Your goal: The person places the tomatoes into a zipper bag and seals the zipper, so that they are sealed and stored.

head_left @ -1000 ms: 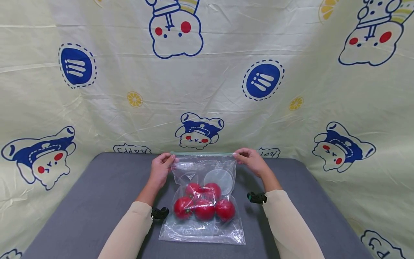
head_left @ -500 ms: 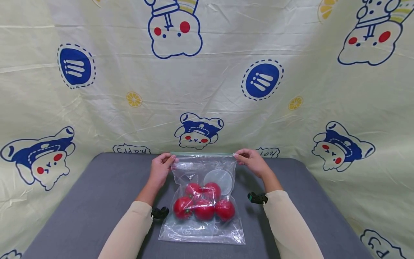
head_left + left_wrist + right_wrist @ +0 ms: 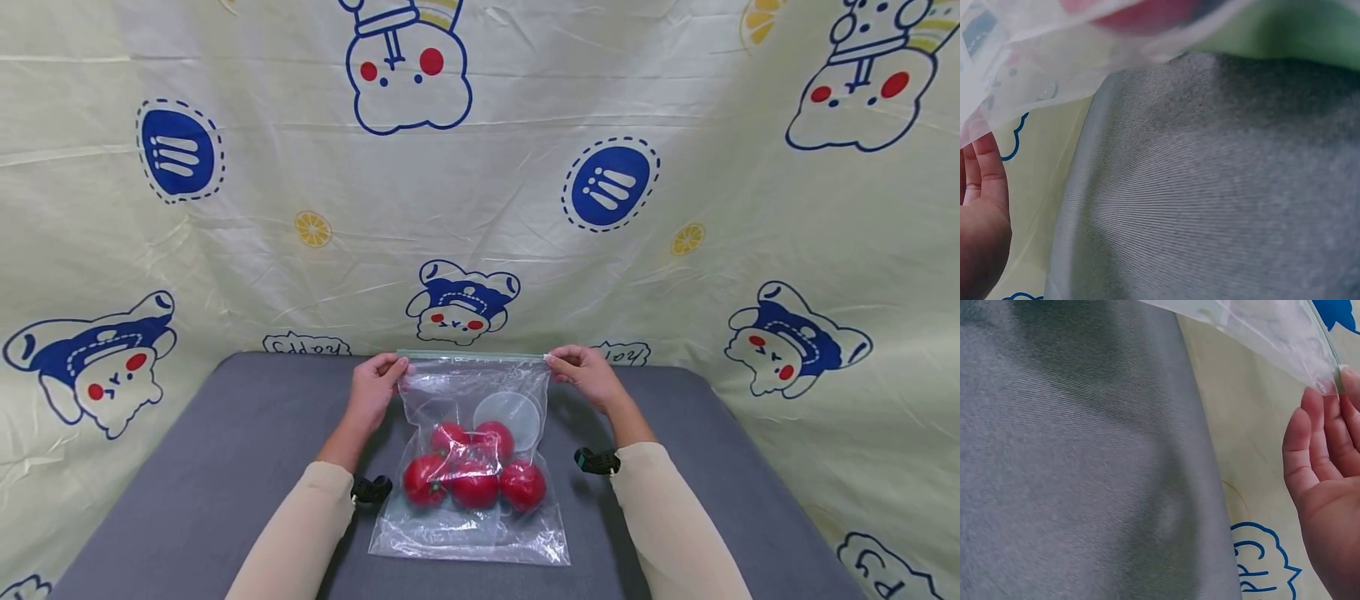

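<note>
A clear zip bag (image 3: 442, 533) holds several red tomatoes (image 3: 474, 485) and shows a pale round disc (image 3: 507, 419) at its upper right. Along its top runs a greenish zip strip (image 3: 472, 357). My left hand (image 3: 371, 390) pinches the top left corner between thumb and fingers. At the opposite corner my right hand (image 3: 587, 379) pinches the end of the strip, which is pulled straight between both hands. In the right wrist view the bag's corner (image 3: 1325, 381) sits at the thumb and fingertips. The left wrist view shows only part of the left hand (image 3: 982, 219), its fingertips behind the plastic.
A grey cloth-covered table (image 3: 247, 467) lies under the bag and arms. Behind it hangs a pale patterned curtain (image 3: 480, 183) with cartoon figures. Dark wrist-worn devices (image 3: 597, 460) sit below each hand.
</note>
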`<state>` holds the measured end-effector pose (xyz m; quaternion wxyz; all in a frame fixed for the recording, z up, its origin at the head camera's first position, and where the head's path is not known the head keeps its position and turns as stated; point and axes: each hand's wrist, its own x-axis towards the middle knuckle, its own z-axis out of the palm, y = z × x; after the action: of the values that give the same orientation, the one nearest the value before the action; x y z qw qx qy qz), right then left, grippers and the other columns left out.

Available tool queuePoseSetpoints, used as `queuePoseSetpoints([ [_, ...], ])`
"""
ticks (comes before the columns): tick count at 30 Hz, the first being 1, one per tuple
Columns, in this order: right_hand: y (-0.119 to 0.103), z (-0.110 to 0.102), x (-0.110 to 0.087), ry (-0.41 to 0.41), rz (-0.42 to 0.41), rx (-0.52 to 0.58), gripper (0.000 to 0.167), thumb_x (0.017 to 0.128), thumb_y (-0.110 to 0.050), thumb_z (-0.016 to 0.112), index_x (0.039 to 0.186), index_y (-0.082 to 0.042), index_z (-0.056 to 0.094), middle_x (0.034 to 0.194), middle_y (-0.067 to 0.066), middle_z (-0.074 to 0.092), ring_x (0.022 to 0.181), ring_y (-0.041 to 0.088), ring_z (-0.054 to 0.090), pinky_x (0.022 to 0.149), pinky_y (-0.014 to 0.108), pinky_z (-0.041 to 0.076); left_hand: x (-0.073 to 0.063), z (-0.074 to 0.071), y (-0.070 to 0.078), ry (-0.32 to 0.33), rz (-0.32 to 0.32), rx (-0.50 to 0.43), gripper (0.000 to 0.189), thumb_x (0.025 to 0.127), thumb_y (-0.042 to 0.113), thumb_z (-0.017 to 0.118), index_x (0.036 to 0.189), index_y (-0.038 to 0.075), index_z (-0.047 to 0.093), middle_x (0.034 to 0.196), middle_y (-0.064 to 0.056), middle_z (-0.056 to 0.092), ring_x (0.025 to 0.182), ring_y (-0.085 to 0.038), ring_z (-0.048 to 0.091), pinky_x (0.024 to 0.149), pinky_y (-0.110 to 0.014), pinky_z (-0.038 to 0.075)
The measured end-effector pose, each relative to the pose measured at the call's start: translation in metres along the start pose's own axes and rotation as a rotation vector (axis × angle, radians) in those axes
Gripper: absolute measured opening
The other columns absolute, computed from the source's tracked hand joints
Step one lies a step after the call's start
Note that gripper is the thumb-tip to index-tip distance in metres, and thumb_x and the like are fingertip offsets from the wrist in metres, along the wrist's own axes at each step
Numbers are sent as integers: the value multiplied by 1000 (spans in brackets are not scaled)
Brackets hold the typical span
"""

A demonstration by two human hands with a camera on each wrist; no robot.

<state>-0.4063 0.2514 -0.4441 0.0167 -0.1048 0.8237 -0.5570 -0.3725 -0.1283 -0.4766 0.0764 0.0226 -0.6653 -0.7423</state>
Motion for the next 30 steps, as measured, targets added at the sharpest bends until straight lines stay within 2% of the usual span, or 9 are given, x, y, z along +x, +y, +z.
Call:
queuePoseSetpoints([
  [3,3,2,2,20,23,45,34,100,-19,68,119,9,66,90,-5,71,86,22,71,86,38,61,3,0,1,13,-13,24,27,99,15,70,116,-5,70,89,0,77,76,-6,69,66,-22,59],
  [8,8,7,5,57,50,68,33,100,-17,69,118,10,67,88,-3,71,89,29,70,89,46,61,8,1,3,22,-37,88,26,98,13,70,117,-5,71,96,-7,75,75,-6,65,66,-21,58],
  [17,9,19,12,107,94,113,34,97,-9,70,122,15,65,83,-5,71,76,13,69,79,35,62,14,-4,3,11,-71,132,26,99,12,69,117,-6,70,97,-10,77,75,-7,66,66,-22,57],
  [23,3,22,11,121,124,112,31,97,-9,70,122,11,67,90,1,72,85,24,70,88,44,61,11,-3,4,49,-93,124,25,98,13,69,116,-5,70,94,-8,77,73,-7,65,65,-21,56],
  [26,3,22,11,128,137,103,32,98,-11,70,122,9,67,91,1,72,88,26,69,86,39,61,8,-1,7,46,-90,105,26,98,12,69,116,-7,69,90,-4,76,70,-7,64,63,-21,55],
  [30,5,21,9,131,134,93,34,98,-14,70,124,8,66,90,0,72,86,21,68,76,27,60,5,1,12,24,-86,82,29,98,9,67,119,-10,66,87,-2,75,69,-5,64,62,-19,55],
])
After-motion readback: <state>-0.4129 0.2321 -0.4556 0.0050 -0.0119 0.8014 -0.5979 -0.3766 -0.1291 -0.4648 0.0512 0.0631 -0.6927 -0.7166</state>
